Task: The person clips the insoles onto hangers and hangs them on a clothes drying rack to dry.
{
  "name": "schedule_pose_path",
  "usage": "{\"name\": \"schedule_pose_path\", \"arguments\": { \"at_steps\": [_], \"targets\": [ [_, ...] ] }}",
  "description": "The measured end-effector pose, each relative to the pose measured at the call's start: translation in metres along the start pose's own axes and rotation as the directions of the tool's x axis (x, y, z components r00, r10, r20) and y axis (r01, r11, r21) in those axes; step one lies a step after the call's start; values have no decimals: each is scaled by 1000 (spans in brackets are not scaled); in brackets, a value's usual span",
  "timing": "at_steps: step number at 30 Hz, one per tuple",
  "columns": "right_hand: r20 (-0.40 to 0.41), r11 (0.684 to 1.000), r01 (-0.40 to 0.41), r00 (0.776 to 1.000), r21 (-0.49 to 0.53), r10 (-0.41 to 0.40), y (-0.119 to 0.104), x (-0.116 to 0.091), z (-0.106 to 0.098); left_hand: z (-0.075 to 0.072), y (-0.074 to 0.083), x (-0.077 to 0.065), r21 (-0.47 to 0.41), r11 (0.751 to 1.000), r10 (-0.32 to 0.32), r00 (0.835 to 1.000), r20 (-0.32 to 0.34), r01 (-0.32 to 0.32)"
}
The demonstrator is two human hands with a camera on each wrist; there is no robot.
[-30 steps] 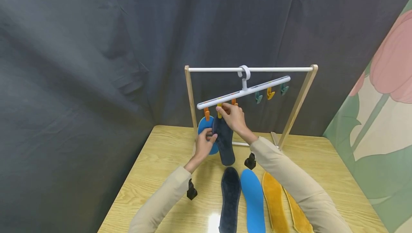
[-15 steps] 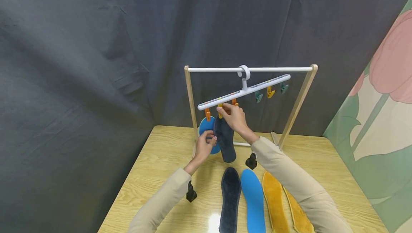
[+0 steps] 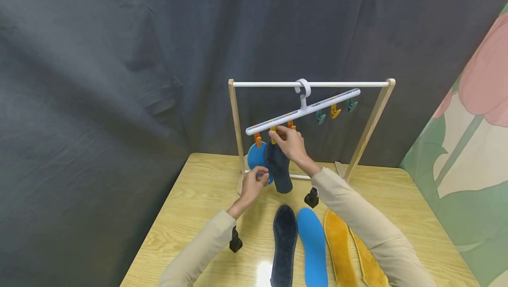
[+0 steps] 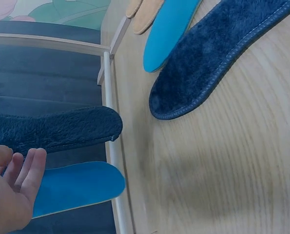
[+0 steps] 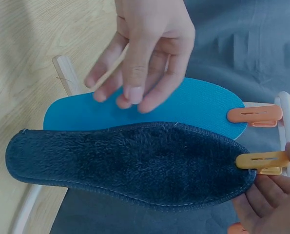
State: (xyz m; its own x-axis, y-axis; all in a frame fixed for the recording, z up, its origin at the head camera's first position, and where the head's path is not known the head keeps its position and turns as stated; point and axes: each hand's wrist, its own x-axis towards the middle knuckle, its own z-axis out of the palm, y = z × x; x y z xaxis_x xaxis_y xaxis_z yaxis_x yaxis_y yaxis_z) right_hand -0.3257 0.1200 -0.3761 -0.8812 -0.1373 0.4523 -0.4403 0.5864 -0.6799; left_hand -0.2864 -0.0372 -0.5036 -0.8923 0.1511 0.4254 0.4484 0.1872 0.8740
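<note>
A dark blue fuzzy insole hangs by its wide end from a yellow clothespin on the white hanger. My right hand pinches that clothespin between thumb and fingers, just under the hanger bar. My left hand sits beside the hanging insoles, its fingers loosely bent and holding nothing; the right wrist view shows it apart from the dark insole. Behind hangs a bright blue insole, gripped at its top by an orange clothespin. The hanger tilts, its left end lower.
On the wooden table lie a dark insole, a blue insole and two yellow-orange insoles. The hanger hooks over a white rod between wooden uprights. Green clips and a yellow clip hang on its right half.
My left hand has let go of the dark insole's edge and moved slightly down. The hanger's left end has shifted slightly right and up with my right hand still on the clothespin.
</note>
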Motion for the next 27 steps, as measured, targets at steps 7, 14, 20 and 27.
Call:
{"name": "schedule_pose_path", "arguments": {
  "at_steps": [7,14,20,27],
  "targets": [
    [5,1000,4,1000,5,-4,1,-3,1,-4,26,-16,-18,1000,-25,999,27,26],
    [1,1000,1,1000,4,-1,-1,-4,-1,-1,17,-19,-38,998,-45,999,18,45],
    [12,1000,-14,1000,-12,14,-1,-6,-3,7,-11,-21,-26,998,-63,998,14,64],
    [-6,1000,-3,1000,-14,3,5,-9,-5,12,-27,-25,-78,994,-77,996,45,80]
  ]
}}
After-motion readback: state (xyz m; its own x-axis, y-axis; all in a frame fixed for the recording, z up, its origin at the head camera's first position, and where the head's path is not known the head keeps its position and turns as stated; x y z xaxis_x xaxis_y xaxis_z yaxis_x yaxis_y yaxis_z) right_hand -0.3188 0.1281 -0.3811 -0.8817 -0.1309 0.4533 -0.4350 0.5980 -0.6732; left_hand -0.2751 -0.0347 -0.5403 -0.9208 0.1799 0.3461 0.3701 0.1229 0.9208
